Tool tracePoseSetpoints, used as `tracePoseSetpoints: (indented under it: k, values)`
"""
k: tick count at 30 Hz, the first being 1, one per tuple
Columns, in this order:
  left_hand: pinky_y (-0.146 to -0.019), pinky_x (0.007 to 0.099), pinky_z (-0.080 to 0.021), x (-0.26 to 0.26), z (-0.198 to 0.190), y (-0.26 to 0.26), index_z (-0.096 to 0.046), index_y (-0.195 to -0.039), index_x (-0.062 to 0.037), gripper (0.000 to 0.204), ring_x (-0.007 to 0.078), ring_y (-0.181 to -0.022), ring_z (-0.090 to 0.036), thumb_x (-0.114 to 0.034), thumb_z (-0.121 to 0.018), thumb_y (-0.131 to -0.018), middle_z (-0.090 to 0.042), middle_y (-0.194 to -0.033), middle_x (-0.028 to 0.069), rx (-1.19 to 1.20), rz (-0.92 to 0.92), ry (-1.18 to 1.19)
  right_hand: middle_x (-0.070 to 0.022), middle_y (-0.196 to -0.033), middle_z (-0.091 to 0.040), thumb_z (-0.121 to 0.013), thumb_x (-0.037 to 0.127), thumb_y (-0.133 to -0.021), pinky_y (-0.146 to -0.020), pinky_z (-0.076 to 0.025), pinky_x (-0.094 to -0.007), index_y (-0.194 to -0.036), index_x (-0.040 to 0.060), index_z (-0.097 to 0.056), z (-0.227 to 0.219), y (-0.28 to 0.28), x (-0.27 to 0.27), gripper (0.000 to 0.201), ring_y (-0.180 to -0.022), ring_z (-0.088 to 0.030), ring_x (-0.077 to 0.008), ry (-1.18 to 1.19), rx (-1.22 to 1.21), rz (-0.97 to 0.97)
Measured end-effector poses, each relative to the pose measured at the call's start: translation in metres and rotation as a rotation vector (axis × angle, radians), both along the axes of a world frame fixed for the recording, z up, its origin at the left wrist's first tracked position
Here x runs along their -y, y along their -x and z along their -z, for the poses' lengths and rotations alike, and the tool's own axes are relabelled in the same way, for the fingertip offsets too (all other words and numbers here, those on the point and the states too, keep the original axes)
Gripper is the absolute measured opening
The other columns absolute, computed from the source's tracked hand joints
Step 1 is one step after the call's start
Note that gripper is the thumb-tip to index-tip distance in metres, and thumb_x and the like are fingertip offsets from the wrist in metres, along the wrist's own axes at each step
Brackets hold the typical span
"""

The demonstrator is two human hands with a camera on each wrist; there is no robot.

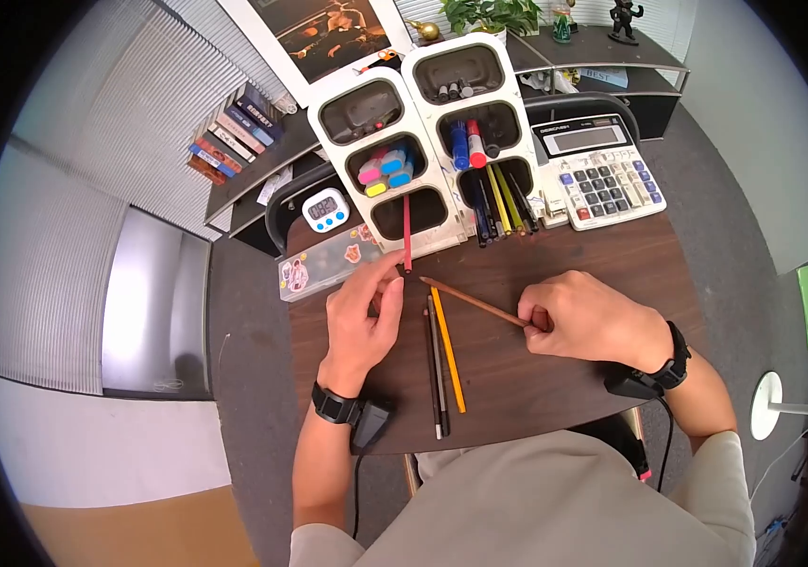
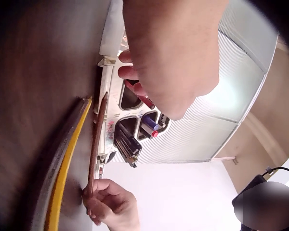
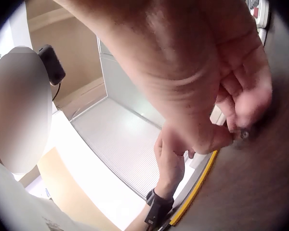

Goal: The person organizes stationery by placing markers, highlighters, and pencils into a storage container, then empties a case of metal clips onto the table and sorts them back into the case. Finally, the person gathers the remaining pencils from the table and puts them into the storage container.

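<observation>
My left hand (image 1: 362, 307) is at the front left of the white organizer (image 1: 427, 248), its index fingertip right beside a red pencil (image 1: 408, 231). That pencil leans out of the lower left compartment; the left thumb stays apart from it. Toward the right, my right hand (image 1: 583, 317) pinches a brown pencil (image 1: 475, 300) near one end, its other end pointing left toward the organizer. Between the hands lie a yellow pencil (image 1: 448, 352) and two darker pencils, a grey one (image 1: 438, 364) and a dark brown one (image 1: 429, 352). The right wrist view shows the pinched end (image 3: 244, 135) between fingertips.
Other organizer compartments hold highlighters (image 1: 387, 170), markers (image 1: 476, 144) and several pencils (image 1: 501, 203). A calculator (image 1: 602, 180) stands right of it. To its left are a white timer (image 1: 326, 210) and a clear case with stickers (image 1: 328, 260). The table's front edge curves before the body.
</observation>
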State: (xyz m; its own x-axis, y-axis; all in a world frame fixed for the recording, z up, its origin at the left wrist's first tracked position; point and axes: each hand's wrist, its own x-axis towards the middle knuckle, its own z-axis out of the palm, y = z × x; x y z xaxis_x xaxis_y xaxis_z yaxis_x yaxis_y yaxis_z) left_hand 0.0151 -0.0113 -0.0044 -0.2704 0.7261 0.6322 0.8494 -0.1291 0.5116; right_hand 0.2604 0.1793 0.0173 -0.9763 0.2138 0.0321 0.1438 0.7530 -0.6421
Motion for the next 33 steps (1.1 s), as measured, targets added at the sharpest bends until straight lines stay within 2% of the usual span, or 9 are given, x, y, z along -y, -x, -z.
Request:
tracePoseSetpoints:
  k: [2, 4, 7, 17, 22, 25, 29, 30, 33]
  values:
    - [-0.058, 0.0279, -0.05, 0.0, -0.003, -0.001, -0.07, -0.129, -0.0037, 0.032, 0.015, -0.065, -0.063, -0.001, -0.069, -0.097, -0.068, -0.085, 0.0063, 0.0, 0.0, -0.009, -0.0183, -0.08, -0.074, -0.072, 0.012, -0.084, -0.07, -0.06, -0.0404, -0.093, -0.0023, -0.072, -0.014, 0.001, -0.001, 0.017, -0.075, -0.075, -0.0334, 0.106, 0.06, -0.037]
    - [-0.058, 0.0274, -0.05, 0.001, -0.003, -0.001, -0.07, -0.13, -0.004, 0.033, 0.0144, -0.064, -0.063, -0.001, -0.07, -0.097, -0.068, -0.085, 0.0059, 0.006, -0.026, -0.024, -0.0136, -0.079, -0.074, -0.071, 0.011, -0.087, -0.068, -0.061, -0.0345, -0.096, -0.0045, -0.072, -0.037, 0.005, -0.001, 0.018, -0.074, -0.076, -0.0237, 0.429, 0.375, 0.029]
    - [-0.057, 0.0264, -0.05, 0.001, 0.001, 0.004, -0.069, -0.131, -0.0045, 0.035, 0.0138, -0.064, -0.063, -0.003, -0.072, -0.097, -0.067, -0.085, 0.0053, 0.041, -0.015, 0.0, -0.0102, -0.083, -0.074, -0.069, 0.009, -0.092, -0.067, -0.062, -0.0303, -0.1, -0.0048, -0.07, -0.031, 0.005, -0.002, 0.016, -0.077, -0.075, -0.0158, 0.599, 0.344, 0.048]
    - [-0.062, 0.0293, -0.054, 0.003, -0.002, -0.001, -0.052, -0.154, -0.01, 0.059, 0.0158, -0.071, -0.068, -0.009, -0.072, -0.099, -0.072, -0.101, 0.0074, 0.21, -0.021, 0.15, -0.0076, -0.093, -0.071, -0.063, 0.012, -0.107, -0.065, -0.061, -0.03, -0.121, -0.0002, -0.062, -0.001, 0.023, 0.004, 0.019, -0.075, -0.07, -0.0134, 1.06, 0.313, -0.001]
    - [-0.061, 0.0303, -0.055, 0.004, 0.0, -0.001, -0.046, -0.158, -0.0121, 0.064, 0.0168, -0.074, -0.069, -0.015, -0.072, -0.1, -0.071, -0.112, 0.0095, 0.258, 0.027, 0.196, -0.0076, -0.096, -0.07, -0.063, 0.014, -0.109, -0.068, -0.058, -0.0291, -0.152, 0.0032, -0.045, -0.001, 0.035, 0.015, 0.048, -0.077, -0.066, -0.0113, 1.093, 0.201, 0.112]
    - [-0.061, 0.0305, -0.056, 0.004, 0.002, -0.003, -0.046, -0.158, -0.0112, 0.063, 0.0171, -0.075, -0.069, -0.018, -0.072, -0.101, -0.071, -0.117, 0.0103, 0.294, 0.052, 0.185, -0.0086, -0.101, -0.069, -0.062, 0.012, -0.109, -0.07, -0.057, -0.0292, -0.153, 0.004, -0.042, 0.003, 0.042, 0.021, 0.049, -0.079, -0.065, -0.0112, 1.103, 0.078, 0.116]
    - [-0.063, 0.0319, -0.057, 0.004, 0.004, -0.004, -0.045, -0.157, -0.0104, 0.063, 0.0186, -0.077, -0.071, -0.021, -0.073, -0.101, -0.07, -0.119, 0.0103, 0.282, 0.061, 0.154, -0.0166, -0.14, -0.064, -0.061, 0.005, -0.108, -0.082, -0.061, -0.0328, -0.166, 0.0077, -0.028, 0.001, 0.048, 0.026, 0.067, -0.095, -0.071, -0.0176, 1.125, -0.002, 0.035]
    - [-0.063, 0.0328, -0.057, 0.003, 0.005, -0.004, -0.045, -0.157, -0.0103, 0.064, 0.0193, -0.078, -0.072, -0.022, -0.073, -0.101, -0.07, -0.12, 0.0105, 0.273, 0.073, 0.149, -0.0184, -0.16, -0.049, -0.057, 0.0, -0.107, -0.09, -0.061, -0.0369, -0.17, 0.0105, -0.02, 0.009, 0.048, 0.02, 0.074, -0.111, -0.071, -0.0242, 1.113, 0.006, -0.051]
    - [-0.064, 0.0341, -0.058, 0.003, 0.006, -0.004, -0.045, -0.158, -0.0106, 0.066, 0.0203, -0.078, -0.073, -0.024, -0.073, -0.1, -0.07, -0.12, 0.0104, 0.255, 0.085, 0.149, -0.0182, -0.165, -0.04, -0.053, -0.004, -0.107, -0.094, -0.06, -0.0391, -0.171, 0.0119, -0.018, 0.007, 0.048, 0.028, 0.074, -0.121, -0.068, -0.0277, 1.074, -0.062, -0.062]
